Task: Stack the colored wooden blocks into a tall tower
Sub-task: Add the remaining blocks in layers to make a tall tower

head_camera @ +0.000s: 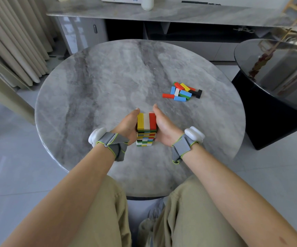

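A tower of colored wooden blocks [146, 129] stands near the front of the round marble table [108, 82]. Its top layer shows a yellow, a white and a red block side by side. My left hand [128, 126] presses flat against the tower's left side and my right hand [162, 128] presses against its right side, with the fingers extended along the upper layers. A loose pile of blocks [182, 92] in red, blue, yellow, green, white and black lies to the right, farther back on the table.
A dark glass side table [276, 90] stands at the right, close to the marble table. A long grey console [162, 13] with a white bottle [147, 3] runs along the back. Curtains [14, 41] hang at the left. My knees sit below the table's front edge.
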### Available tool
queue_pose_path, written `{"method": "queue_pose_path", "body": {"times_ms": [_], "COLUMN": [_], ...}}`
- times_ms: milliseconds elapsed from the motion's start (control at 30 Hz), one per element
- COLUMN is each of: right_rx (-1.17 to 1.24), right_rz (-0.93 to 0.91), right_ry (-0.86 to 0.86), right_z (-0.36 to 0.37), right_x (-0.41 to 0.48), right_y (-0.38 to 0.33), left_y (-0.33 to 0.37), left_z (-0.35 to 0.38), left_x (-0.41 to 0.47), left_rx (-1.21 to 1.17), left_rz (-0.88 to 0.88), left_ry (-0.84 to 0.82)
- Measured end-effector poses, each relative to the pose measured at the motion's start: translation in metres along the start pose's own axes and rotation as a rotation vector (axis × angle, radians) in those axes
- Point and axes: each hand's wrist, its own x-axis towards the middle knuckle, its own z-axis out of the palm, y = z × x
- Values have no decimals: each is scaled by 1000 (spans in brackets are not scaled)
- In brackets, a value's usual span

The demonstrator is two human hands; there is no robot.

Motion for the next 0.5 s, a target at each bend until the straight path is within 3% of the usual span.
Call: {"method": "queue_pose_path", "body": {"times_ms": [200, 333, 400, 500], "right_rx": [46, -4, -174, -652], "right_rz": [-67, -205, -303, -302], "right_ry": [210, 414, 496, 533], "right_z": [-19, -57, -85, -124], "right_x": [14, 25, 39, 64], "right_y": [2, -13, -16, -18], "left_y": [15, 37, 47, 54], "left_z": [-4, -5, 5, 35], "left_x": [3, 2, -8, -26], "left_rx": [157, 369, 493, 450], "left_rz": [218, 407, 547, 652], "left_ry": [205, 220, 190, 75]}}
